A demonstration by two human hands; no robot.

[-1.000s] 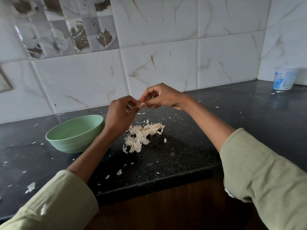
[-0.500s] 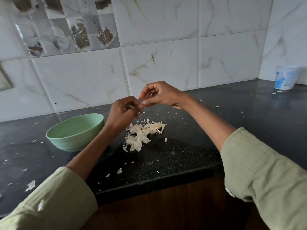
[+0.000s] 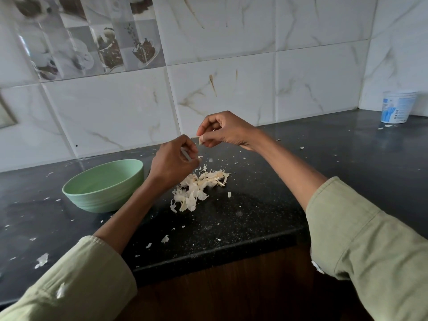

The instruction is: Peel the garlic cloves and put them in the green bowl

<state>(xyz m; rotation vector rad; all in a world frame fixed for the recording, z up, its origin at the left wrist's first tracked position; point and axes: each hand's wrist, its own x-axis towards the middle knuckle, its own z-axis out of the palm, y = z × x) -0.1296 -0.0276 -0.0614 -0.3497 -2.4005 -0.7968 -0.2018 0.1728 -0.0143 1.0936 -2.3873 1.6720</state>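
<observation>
1. Setting: dark speckled counter (image 3: 254, 212) against a wall of white marbled tiles, under dim, even light.
2. Garlic clove (image 3: 201, 140): a small pale piece, pinched at the fingertips of the right hand (image 3: 224, 133), raised above the counter. Mostly hidden by the fingers; how much skin remained on it could not be told.
3. Left hand (image 3: 172, 162): fingers curled, a thin pale sliver showing between them, apparently a strip of skin. It sat just below and left of the right hand, with a gap between the two.
4. Pile of skins (image 3: 199, 188): heaped on the counter directly beneath both hands; loose flakes were scattered widely around it.
5. Green bowl (image 3: 104, 184): on the counter, just left of the left wrist. Its inside was only partly visible, and no cloves could be made out.
6. White tub (image 3: 397, 107): far right corner, well apart from the work.
7. Judged step: stripping skin from the clove. To do it well, hold the clove firmly by one end, lift the loose edge and pull along its length, drop the skin on the pile, and inspect for clinging film before moving the clove to the bowl.
</observation>
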